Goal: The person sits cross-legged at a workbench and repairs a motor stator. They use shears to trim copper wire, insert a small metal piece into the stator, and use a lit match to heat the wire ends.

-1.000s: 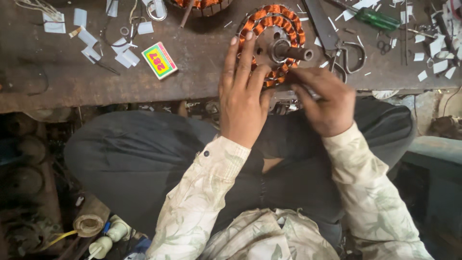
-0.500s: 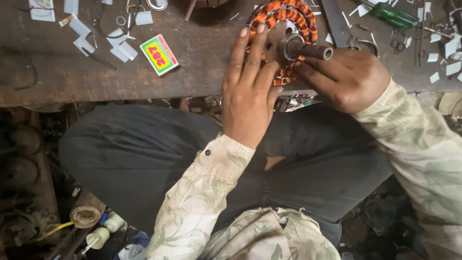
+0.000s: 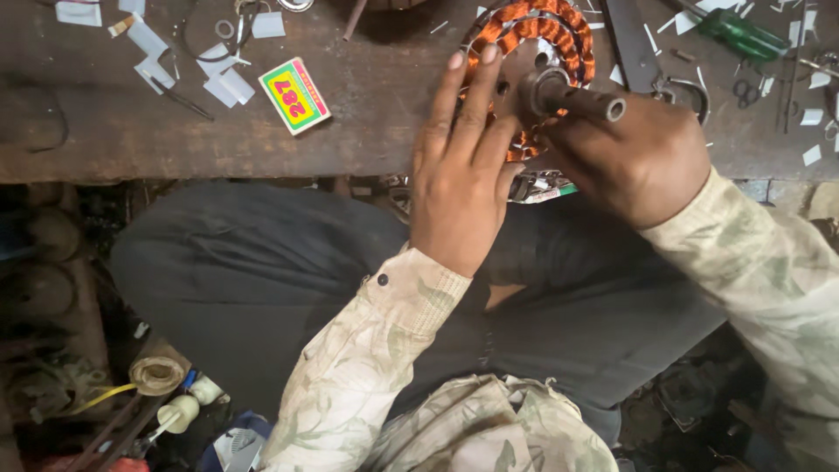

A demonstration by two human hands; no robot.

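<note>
A round motor stator (image 3: 559, 44) with orange copper windings lies at the near edge of a dark wooden bench (image 3: 175, 131). A grey metal shaft (image 3: 577, 96) sticks up from its middle. My left hand (image 3: 463, 166) lies flat on the stator's left side, fingers spread and pressing down. My right hand (image 3: 634, 162) grips the stator's near right edge beside the shaft. Its fingertips are hidden under the stator.
A small yellow and green box (image 3: 294, 94) lies left of the stator among white paper scraps (image 3: 223, 79). A green-handled screwdriver (image 3: 738, 33) and scissors (image 3: 747, 87) lie at the right. My dark-trousered legs (image 3: 262, 271) are below the bench; a tape roll (image 3: 157, 374) lies on the floor.
The view has moved closer and the stator now sits higher in it. My right hand has shifted from the lower side up to the shaft's right. My left hand stays pressed on it.
</note>
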